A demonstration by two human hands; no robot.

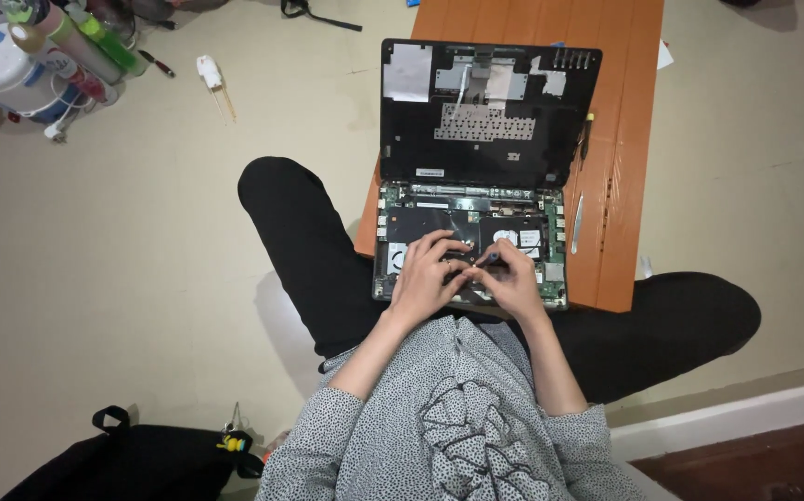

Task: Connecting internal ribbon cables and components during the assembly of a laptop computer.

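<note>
Nearest the lens is the person's own patterned grey top (457, 436), its sleeves running forward to two bare forearms that angle inward and meet over an opened laptop (472, 250). That laptop sits on a low orange wooden table (624, 139), its base stripped so that the green circuit board, a fan and dark inner covers show, while the lifted upper half (485, 102) stands tilted back behind it with the underside of the keyboard exposed. Left hand (425, 278) lies palm down on the near middle of the base, fingers (439, 243) slightly spread and curled, their tips pressing on the dark cover just beside the other hand. Right hand (513, 276) is bent at the wrist with its fingers drawn close together, pinching a small screwdriver (487, 261) with a bluish grip; the tool points toward the left fingertips, and its tip is too small to see clearly. Both hands nearly touch above the board. Crossed legs in black trousers (300, 241) frame the near end of the table. On the tabletop right of the laptop lie a slim pale tool (577, 223) and a dark thin tool (586, 134), well apart from the hands. On the beige floor (123, 232), a black bag (123, 464) rests at lower left, and a cluster of bottles and a white container (12, 60) stands at upper left.
</note>
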